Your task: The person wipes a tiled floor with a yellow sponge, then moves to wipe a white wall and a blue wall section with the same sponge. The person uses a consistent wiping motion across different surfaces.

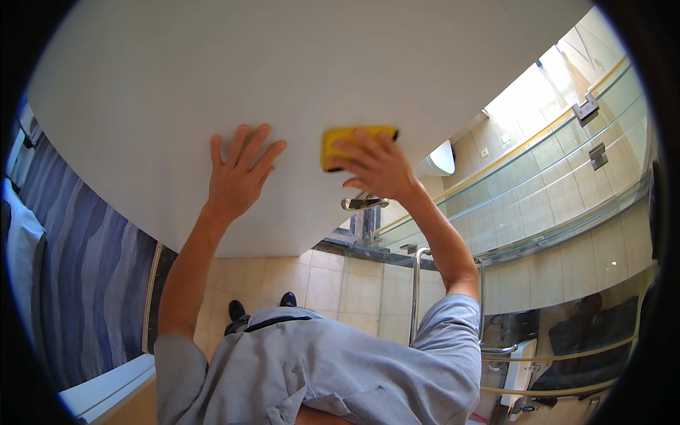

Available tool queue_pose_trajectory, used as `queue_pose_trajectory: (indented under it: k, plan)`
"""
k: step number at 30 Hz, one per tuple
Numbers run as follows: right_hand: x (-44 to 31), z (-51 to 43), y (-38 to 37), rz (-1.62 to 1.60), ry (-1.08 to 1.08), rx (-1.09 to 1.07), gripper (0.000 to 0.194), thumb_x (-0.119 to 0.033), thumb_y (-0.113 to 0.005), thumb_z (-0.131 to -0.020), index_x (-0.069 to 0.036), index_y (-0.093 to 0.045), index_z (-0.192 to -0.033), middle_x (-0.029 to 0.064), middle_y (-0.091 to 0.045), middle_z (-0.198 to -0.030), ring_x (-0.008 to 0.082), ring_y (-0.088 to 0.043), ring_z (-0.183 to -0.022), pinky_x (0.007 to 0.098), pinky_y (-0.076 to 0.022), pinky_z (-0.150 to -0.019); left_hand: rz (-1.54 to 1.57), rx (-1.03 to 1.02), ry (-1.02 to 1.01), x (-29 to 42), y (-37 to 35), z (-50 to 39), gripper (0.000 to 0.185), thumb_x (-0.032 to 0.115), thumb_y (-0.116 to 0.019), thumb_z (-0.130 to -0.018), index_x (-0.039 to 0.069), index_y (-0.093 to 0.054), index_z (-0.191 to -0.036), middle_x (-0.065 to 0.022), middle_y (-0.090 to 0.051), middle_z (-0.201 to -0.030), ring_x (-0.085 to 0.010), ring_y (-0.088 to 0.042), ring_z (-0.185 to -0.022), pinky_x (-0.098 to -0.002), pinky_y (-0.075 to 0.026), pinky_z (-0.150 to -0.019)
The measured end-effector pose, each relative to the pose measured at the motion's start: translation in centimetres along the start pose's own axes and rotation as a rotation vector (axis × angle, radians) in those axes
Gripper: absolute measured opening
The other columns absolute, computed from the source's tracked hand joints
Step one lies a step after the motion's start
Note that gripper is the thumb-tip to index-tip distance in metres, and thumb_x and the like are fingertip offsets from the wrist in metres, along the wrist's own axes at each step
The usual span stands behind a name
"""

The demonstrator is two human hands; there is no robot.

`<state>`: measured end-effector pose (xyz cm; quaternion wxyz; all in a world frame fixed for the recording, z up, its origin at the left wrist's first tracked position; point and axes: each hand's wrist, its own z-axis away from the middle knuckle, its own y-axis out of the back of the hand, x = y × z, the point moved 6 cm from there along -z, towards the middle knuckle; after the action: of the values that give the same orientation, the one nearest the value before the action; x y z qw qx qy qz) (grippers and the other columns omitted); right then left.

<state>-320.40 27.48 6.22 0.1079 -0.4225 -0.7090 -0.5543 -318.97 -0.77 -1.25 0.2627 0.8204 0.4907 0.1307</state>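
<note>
A broad white door (297, 69) fills the upper part of the view. My left hand (239, 175) lies against it with the fingers spread and nothing in the grasp. To the right, my right hand (380, 162) presses a folded yellow cleaning cloth (333, 141) with a dark edge flat on the same surface. The palm and fingers cover part of the cloth, and its outline is slightly blurred. Just below my right hand is a shiny metal lever handle (357, 204), partly hidden near the wrist.
Glass panels (520, 212) with metal fittings and a tall tubular metal handle (416, 297) stand on the right. Beyond the door's edge shows a white toilet (442, 159). Beige tiles (324, 276) lie underfoot; a blue-grey wavy carpet (90, 255) is at left.
</note>
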Motion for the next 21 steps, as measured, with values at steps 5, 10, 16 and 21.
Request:
queue_pose_trajectory:
  k: [5,10,16,21]
  plan:
    - [-0.4,2.3,-1.2,0.058,0.186,-0.162,0.052,-0.067,-0.059,-0.103,-0.036,-0.069,-0.143,-0.0112,-0.051,-0.166,0.0167,-0.038,-0.159,0.0465,-0.0274,-0.13,0.006,-0.001,0.007,-0.1,-0.2,0.2,0.052,0.03,-0.072,-0.106,0.03,-0.063,-0.157,-0.0084,-0.04,-0.177,-0.0362,-0.03,-0.165,-0.0728,-0.012,-0.127]
    - [5.9,1.1,4.5,0.041,-0.289,0.287,0.052,-0.059,-0.066,-0.101,-0.037,-0.068,-0.149,0.0028,-0.052,-0.167,0.038,-0.035,-0.162,0.0591,-0.0249,-0.129,0.001,0.02,-0.001,0.0,-0.5,0.3,0.051,0.03,-0.07,-0.107,0.03,-0.062,-0.157,-0.0091,-0.04,-0.178,-0.0369,-0.029,-0.165,-0.0723,-0.012,-0.127]
    - [2.6,-6.3,4.6,0.093,-0.4,0.476,0.042,-0.043,-0.07,-0.102,-0.036,-0.072,-0.144,0.0048,-0.054,-0.165,0.0417,-0.04,-0.157,0.0577,-0.0313,-0.124,0.008,0.068,0.0,0.1,-0.2,0.1,0.054,0.027,-0.077,-0.101,0.032,-0.064,-0.154,-0.0037,-0.047,-0.173,-0.0326,-0.04,-0.157,-0.0718,-0.021,-0.121]
    - [-2.7,-4.4,-1.3,0.101,-0.082,0.272,0.048,-0.028,-0.077,-0.093,-0.038,-0.073,-0.141,-0.002,-0.057,-0.16,0.036,-0.044,-0.154,0.0515,-0.0328,-0.123,-0.042,0.049,-0.039,-0.3,-0.4,0.5,0.055,0.028,-0.075,-0.104,0.031,-0.062,-0.157,-0.0096,-0.042,-0.176,-0.0367,-0.033,-0.163,-0.0717,-0.015,-0.126]
